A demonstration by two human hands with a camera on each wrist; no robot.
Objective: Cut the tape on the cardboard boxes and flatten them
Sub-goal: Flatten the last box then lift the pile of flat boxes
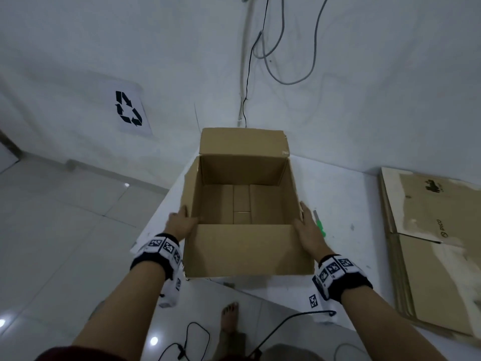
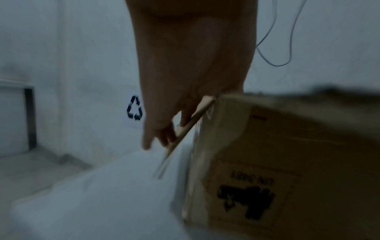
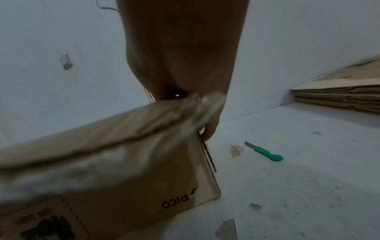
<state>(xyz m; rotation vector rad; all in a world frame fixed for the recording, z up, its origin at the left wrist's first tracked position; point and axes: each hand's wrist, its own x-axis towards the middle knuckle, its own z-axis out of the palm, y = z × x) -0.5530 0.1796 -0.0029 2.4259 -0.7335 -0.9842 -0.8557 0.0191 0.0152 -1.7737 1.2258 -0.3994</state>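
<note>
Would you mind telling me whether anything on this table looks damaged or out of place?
The green-handled knife lies on the white table with its blade out, right of the open brown cardboard box. Torn patches mark the flattened cardboard stack.

Dim bluish light (wrist views blurred, fisheye-bent)

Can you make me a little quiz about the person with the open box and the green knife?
1. True or false: the open brown cardboard box has something packed inside it.
2. Where does the small green-handled knife lie? A) inside the box B) on the white table, right of the box C) in a hand
3. What does the left hand touch?

Key: 1. False, the inside looks empty. 2. B. 3. The box's left side; the right hand lies against its right side.
</note>
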